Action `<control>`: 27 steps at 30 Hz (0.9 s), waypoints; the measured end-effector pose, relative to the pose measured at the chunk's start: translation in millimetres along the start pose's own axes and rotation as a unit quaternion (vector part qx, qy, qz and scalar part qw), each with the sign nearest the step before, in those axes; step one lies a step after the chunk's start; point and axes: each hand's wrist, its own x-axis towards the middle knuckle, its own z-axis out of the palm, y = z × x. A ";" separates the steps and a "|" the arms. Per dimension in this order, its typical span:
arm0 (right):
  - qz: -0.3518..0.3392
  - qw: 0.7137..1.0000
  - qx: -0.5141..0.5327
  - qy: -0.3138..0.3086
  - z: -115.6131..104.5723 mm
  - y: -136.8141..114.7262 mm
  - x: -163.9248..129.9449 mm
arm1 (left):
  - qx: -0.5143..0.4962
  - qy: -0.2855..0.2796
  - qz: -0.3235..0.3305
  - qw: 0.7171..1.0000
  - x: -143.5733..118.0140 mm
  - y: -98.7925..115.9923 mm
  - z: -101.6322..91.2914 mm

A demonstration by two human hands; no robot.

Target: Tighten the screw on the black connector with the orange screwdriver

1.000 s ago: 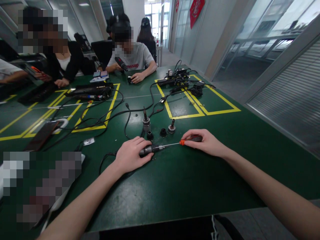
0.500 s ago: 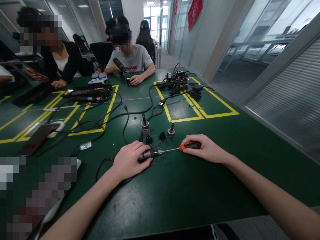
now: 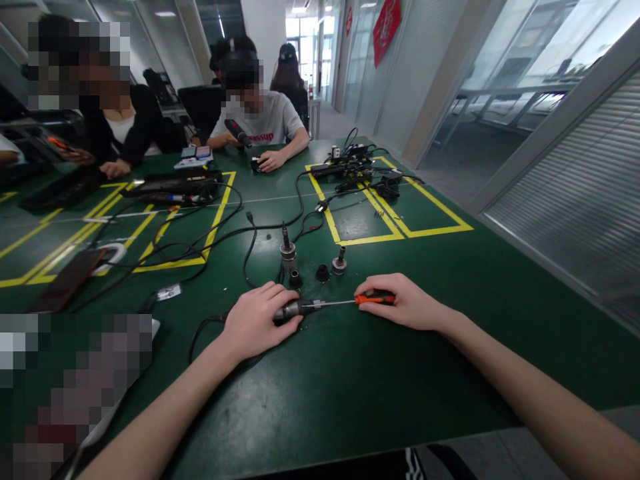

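Left hand (image 3: 256,322) lies on the green table (image 3: 350,380), fingers curled round a dark cylindrical tool body (image 3: 289,311) w/ a metal front end, pinning it flat to the surface. A black cable (image 3: 210,325) runs out from under the palm toward the near-left. Right hand (image 3: 403,303) is closed on the orange-and-black handle of a screwdriver (image 3: 350,301); its thin shaft lies approx. level along the table, pointing left, tip meeting the tool body's front end (can't tell if it's seated inside). Both forearms reach in from the near edge.

Just beyond the hands, a row of small parts stands on the table: a tall metal chuck piece (image 3: 287,251) w/ a bit sticking up, a short black collar (image 3: 295,279) just in front of it, a black cap (image 3: 323,273), and a smaller metal fitting (image 3: 340,263) to the right. None touches the hands.

Farther back: yellow tape boxes (image 3: 400,230) marked on the table, loose black cords (image 3: 200,243) across the left box, a heap of chargers & adapters (image 3: 357,167) at the far right box. Across the table a person in a grey shirt (image 3: 263,123) holds a dark power tool; another person in black (image 3: 125,130) sits at far left.
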 end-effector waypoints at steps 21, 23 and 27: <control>-0.038 0.992 -0.121 -0.007 11.3 2.7 -1.4 | 0.002 -0.006 -0.002 1.000 1.2 -0.8 0.8; -0.047 0.988 -0.149 -0.003 12.6 1.8 -0.9 | 0.003 -0.007 -0.002 1.000 1.3 -0.8 0.5; -0.076 0.977 -0.198 -0.003 13.0 -1.9 2.7 | 0.003 -0.005 -0.002 1.000 1.4 -1.5 1.0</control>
